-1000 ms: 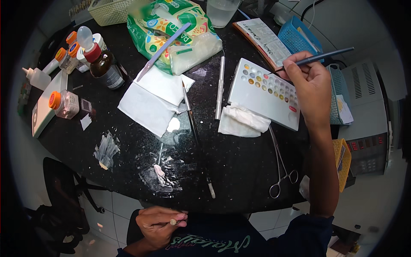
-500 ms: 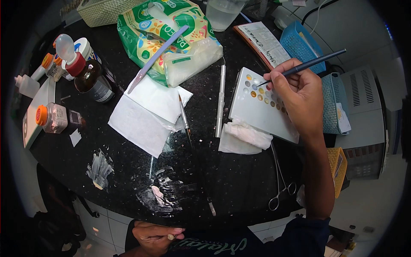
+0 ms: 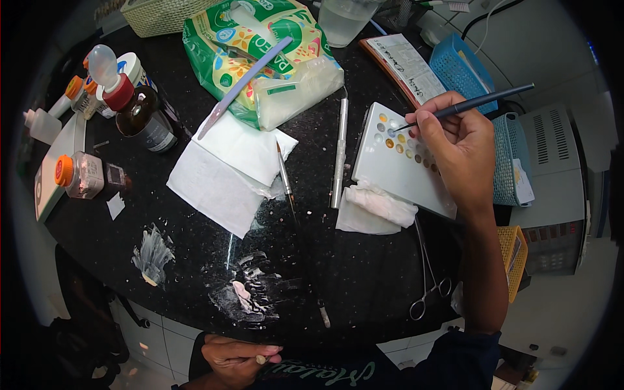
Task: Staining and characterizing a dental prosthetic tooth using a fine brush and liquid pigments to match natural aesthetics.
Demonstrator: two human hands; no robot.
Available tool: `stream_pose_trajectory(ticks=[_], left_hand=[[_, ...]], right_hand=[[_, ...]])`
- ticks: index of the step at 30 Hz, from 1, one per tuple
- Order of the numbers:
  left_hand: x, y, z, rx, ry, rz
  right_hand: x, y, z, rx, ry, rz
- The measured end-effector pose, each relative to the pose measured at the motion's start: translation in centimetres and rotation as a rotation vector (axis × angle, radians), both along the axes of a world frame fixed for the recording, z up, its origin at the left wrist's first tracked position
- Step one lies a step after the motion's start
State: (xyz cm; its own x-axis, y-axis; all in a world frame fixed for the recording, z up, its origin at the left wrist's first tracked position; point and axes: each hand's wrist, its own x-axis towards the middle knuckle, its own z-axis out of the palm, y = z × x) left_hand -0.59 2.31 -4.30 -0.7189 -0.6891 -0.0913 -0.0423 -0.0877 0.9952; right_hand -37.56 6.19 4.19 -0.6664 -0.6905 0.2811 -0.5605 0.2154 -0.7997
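Note:
A slim fine-tipped brush (image 3: 484, 102) with a dark handle is pinched in my right hand (image 3: 460, 146). Its tip touches or hovers just over the coloured wells of a white paint palette (image 3: 404, 174); which of the two, I cannot tell. My hand covers the palette's right part. Low at the table's front edge, my left hand (image 3: 235, 359) is closed with a small beige piece (image 3: 261, 359) between thumb and fingers. A folded white tissue (image 3: 377, 207) lies against the palette's near edge.
Scissor-like forceps (image 3: 426, 279), a metal-handled tool (image 3: 340, 153) and another brush (image 3: 286, 170) lie on the black table (image 3: 364, 273). White wipes (image 3: 211, 188), a wipes pack (image 3: 292, 97), a brown dropper bottle (image 3: 143, 123) and an orange-capped jar (image 3: 81, 175) stand left and behind. Pink-white paste (image 3: 242, 296) is smeared in front.
The whole view has shifted slightly, table things appearing a little further right. The brush tip stays at the same group of wells, and both hands keep their grips.

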Motion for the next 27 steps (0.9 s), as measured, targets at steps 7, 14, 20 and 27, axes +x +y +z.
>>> stream_pose_trajectory(ticks=[7,14,20,27], left_hand=[[-1.0,-0.5,1.0,0.043,0.024,-0.039],[-1.5,-0.3,1.0,-0.060,0.107,-0.038],[-1.0,0.2,0.6,-0.042,0.107,-0.025],[-0.1,0.3,0.1,-0.077,-0.010,0.030]], right_hand=[[2.2,1.9,1.9,-0.116,-0.060,-0.005],[0.2,0.6,0.7,-0.055,0.017,-0.019],[-1.3,-1.0,0.4,0.074,-0.141,0.028],[-1.2,-1.0,1.0,0.159,-0.111,0.023]])
